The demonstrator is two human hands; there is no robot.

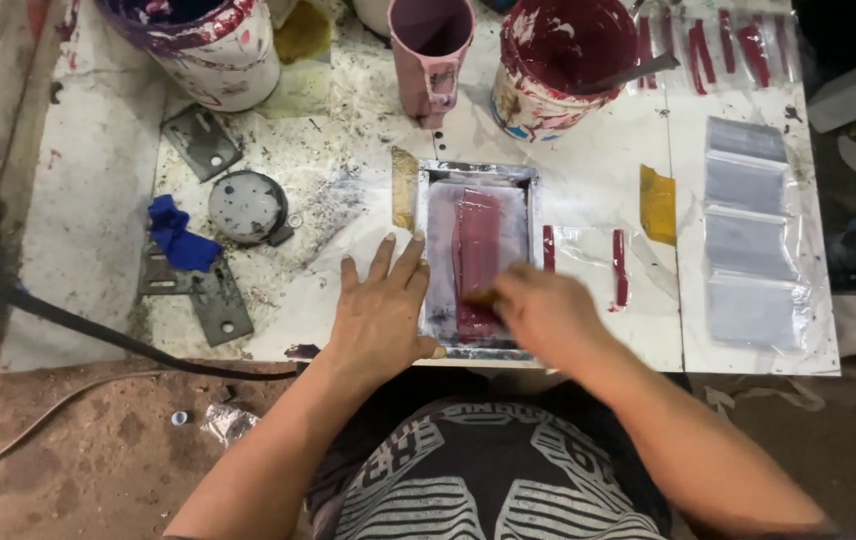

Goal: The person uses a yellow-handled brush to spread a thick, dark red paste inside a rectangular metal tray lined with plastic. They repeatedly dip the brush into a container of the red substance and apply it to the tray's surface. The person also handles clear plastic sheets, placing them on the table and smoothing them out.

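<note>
The left hand point(380, 310) lies flat and released, palm down, fingers spread on the white, paint-stained counter point(588, 180), its fingertips touching the left edge of a small rectangular metal-framed printing screen point(478, 258). The right hand point(540, 312) is blurred; it is clenched around a small wooden-handled tool point(479, 296) whose shape I cannot make out, pressed onto the lower part of the screen. That screen sits at the near edge of the counter, straight in front of the person, with a broad dark-red band of ink point(476, 255) running down its middle.

Just beyond the screen stand a pink plastic jug point(430, 50) and a round bucket smeared with dark-red paint point(558, 60), a stick leaning in it. To the right lies a row of clear plastic sleeves point(753, 235) on a clear sheet, with a yellow tape piece point(658, 203) near them. To the left sit a round grey metal lid point(247, 207), a crumpled blue cloth point(176, 235) and a white bucket with purple stains point(210, 45).
</note>
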